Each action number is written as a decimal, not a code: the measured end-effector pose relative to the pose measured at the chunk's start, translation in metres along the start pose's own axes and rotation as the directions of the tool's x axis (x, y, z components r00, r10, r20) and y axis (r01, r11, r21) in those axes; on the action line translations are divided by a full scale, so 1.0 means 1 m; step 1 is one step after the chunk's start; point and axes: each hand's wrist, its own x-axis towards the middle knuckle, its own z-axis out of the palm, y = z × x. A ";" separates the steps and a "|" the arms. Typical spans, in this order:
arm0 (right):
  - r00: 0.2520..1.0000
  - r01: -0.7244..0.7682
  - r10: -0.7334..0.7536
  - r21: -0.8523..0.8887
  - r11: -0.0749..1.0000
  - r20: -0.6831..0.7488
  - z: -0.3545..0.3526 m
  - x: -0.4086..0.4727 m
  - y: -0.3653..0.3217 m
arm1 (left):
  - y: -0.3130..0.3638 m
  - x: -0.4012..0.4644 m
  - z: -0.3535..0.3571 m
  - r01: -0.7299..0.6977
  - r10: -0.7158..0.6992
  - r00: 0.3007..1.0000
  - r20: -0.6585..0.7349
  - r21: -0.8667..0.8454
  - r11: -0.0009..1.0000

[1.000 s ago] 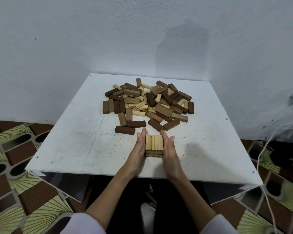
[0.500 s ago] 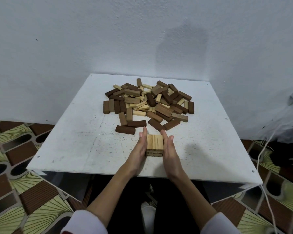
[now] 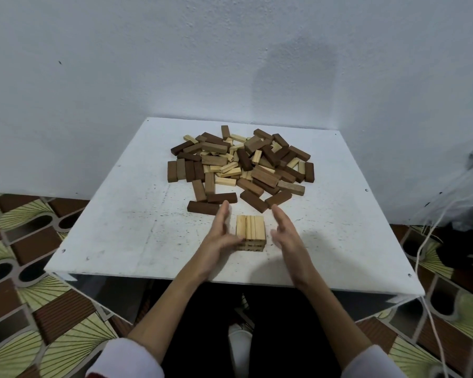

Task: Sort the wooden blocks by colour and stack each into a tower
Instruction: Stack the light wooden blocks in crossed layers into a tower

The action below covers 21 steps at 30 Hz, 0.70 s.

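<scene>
A short stack of pale blocks (image 3: 251, 232) stands at centre frame on the white tabletop (image 3: 120, 230), flanked by a left hand (image 3: 219, 236) and right hand (image 3: 286, 232), fingers straight, holding nothing; mixed blocks (image 3: 241, 166) lie heaped above.

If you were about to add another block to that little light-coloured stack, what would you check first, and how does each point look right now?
1. Light stack squared up, sides flush: ok.
2. Stack holds only light blocks: ok for what shows; the far side is hidden.
3. Left hand off the stack: cannot tell, its fingers blur at the stack's edge.
4. Right hand free to pick: ok, open and apart from the stack.
5. Light blocks to be had in the mixed pile: ok, several lie on top.
6. Bare table beside the stack for a dark tower: ok.
</scene>
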 end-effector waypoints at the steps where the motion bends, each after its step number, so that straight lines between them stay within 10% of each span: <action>1: 1.000 -0.006 0.008 -0.055 0.998 0.025 -0.007 0.002 0.000 | -0.002 0.001 -0.007 0.004 -0.005 0.999 0.039 0.039 0.999; 6: 0.989 0.084 -0.045 -0.291 0.953 0.140 -0.024 0.010 -0.002 | 0.006 0.009 -0.028 -0.092 0.040 0.993 0.108 0.529 0.843; 21: 0.974 0.150 -0.069 -0.389 0.909 0.213 -0.013 0.025 -0.009 | 0.010 0.033 -0.021 -0.185 0.097 0.979 0.181 0.578 0.795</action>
